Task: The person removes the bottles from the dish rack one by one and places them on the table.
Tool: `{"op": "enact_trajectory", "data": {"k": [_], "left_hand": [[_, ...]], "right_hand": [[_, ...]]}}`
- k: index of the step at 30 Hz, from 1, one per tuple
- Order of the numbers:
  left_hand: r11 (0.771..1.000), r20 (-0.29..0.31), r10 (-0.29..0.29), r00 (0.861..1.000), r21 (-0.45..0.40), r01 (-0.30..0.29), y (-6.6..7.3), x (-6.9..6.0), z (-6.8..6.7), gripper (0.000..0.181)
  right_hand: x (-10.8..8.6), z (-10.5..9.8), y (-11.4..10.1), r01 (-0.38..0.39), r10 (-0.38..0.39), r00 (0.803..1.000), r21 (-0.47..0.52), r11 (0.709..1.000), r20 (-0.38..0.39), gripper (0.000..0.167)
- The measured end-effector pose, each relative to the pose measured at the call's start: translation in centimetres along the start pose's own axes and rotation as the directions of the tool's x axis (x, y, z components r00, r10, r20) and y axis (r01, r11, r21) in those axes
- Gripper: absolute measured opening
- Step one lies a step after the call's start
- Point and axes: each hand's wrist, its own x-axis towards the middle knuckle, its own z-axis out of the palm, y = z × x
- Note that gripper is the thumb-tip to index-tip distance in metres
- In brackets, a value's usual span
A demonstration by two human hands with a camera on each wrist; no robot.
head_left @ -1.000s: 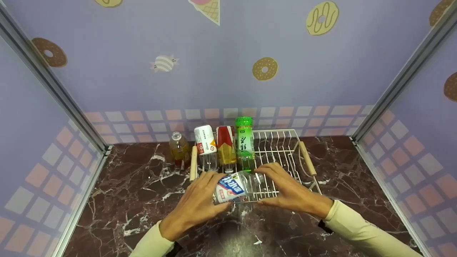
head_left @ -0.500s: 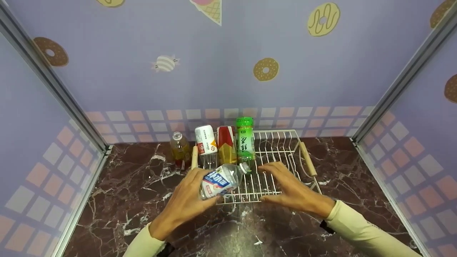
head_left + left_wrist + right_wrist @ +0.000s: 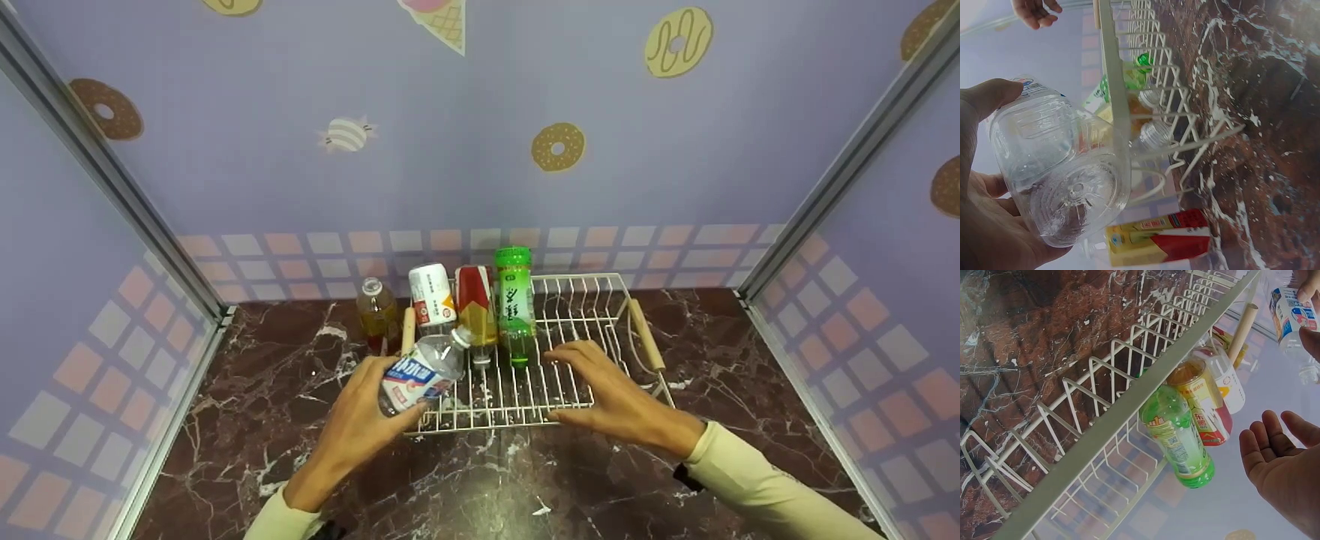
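My left hand (image 3: 356,416) grips a clear plastic bottle (image 3: 421,371) with a blue and white label. The bottle is tilted, its neck towards the upper right, above the left front of a white wire dish rack (image 3: 577,277). In the left wrist view, the bottom of this bottle (image 3: 1067,163) faces the camera. My right hand (image 3: 626,397) hovers over the rack's right front, fingers spread and holding nothing. Three bottles stand neck down in the rack: a white-labelled bottle (image 3: 433,295), a red and yellow bottle (image 3: 475,300) and a green bottle (image 3: 514,296).
Left of the rack, an upright bottle (image 3: 377,319) with a yellow and red label stands on the dark marbled countertop (image 3: 262,405). The rack has wooden handles, such as the right one (image 3: 646,334). A patterned wall (image 3: 450,187) closes off the back, with side panels left and right.
My left hand has carried the clear bottle leftward, away from my right hand, and its neck has swung upward. My right hand, near the bottle's neck a second ago, has hardly moved.
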Motion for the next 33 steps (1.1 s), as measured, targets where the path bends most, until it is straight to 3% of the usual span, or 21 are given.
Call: {"op": "enact_trajectory", "data": {"k": [7, 13, 18, 25, 33], "left_hand": [[0.993, -0.05, -0.08, 0.996, -0.094, 0.076, -2.0, 0.0, -0.9, 0.069], [0.968, -0.071, -0.198, 0.978, -0.17, 0.184, -4.1, 0.1, -1.5, 0.067], [0.957, -0.098, -0.249, 0.963, -0.174, 0.23, -5.7, -0.1, -1.6, 0.07], [0.941, -0.181, -0.291, 0.939, -0.229, 0.247, -8.0, -0.1, -1.4, 0.073], [0.929, -0.315, -0.32, 0.893, -0.292, 0.23, -10.1, -0.1, -1.1, 0.072]], "right_hand": [[0.0, 0.2, 0.1, 0.003, -0.003, 1.0, -0.001, 1.0, -0.002, 0.076], [0.0, 0.3, 0.2, -0.002, 0.002, 1.0, 0.0, 1.0, 0.0, 0.076], [0.0, 0.3, 0.2, -0.021, 0.021, 1.0, -0.002, 1.0, 0.006, 0.078], [0.0, 0.3, 0.1, -0.033, 0.033, 0.999, 0.01, 0.999, 0.003, 0.077], [-0.1, 0.3, 0.1, -0.053, 0.053, 0.999, 0.022, 0.998, 0.01, 0.076]]}}
